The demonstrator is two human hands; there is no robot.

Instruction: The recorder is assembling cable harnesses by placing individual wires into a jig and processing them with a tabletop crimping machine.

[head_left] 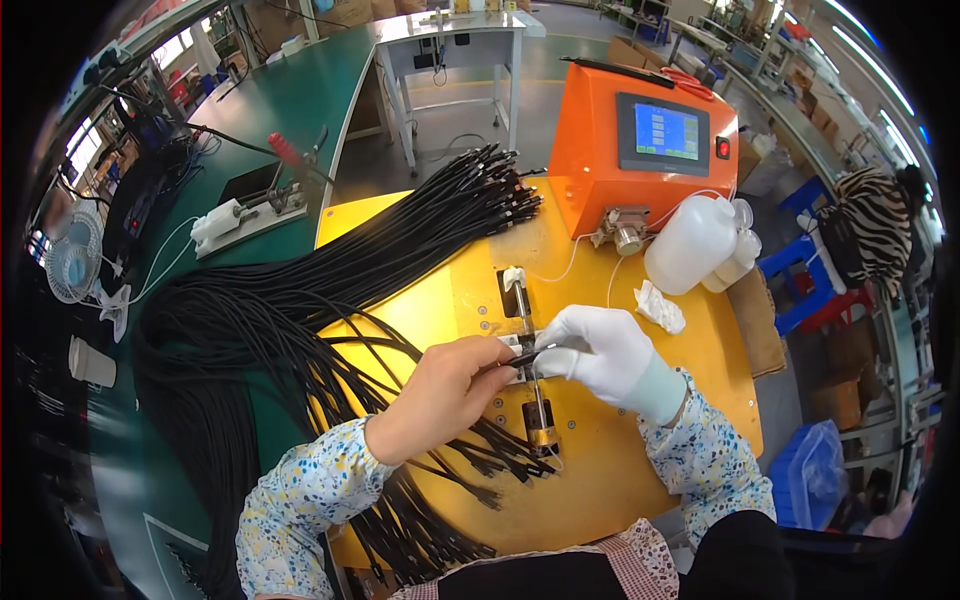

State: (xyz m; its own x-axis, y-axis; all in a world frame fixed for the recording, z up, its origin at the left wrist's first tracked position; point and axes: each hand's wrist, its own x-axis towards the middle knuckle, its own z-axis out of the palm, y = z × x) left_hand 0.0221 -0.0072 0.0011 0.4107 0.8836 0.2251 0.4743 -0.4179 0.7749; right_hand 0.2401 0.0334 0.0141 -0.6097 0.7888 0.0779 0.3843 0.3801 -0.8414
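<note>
My bare left hand (pixel 440 395) pinches a black cable (pixel 524 359) near its end, thumb and forefinger together. Close on its right, my right hand (pixel 605 355) in a white glove has its fingers closed at the tip of the same cable. Both hands are over a small metal fixture (pixel 541 412) fixed to the yellow plate (pixel 620 470), and they hide its middle. A thick bundle of black cables (pixel 400 255) runs across the far left of the plate. More loose cable ends (pixel 415 530) fan out under my left forearm.
Behind the plate stands an orange machine (pixel 590 130) with a touch screen. White plastic bottles (pixel 692 243) and a crumpled white tissue (pixel 659 307) sit at the right. A toggle clamp (pixel 285 152), small fan (pixel 75 255) and paper cup (pixel 92 362) are on the green table (pixel 345 75).
</note>
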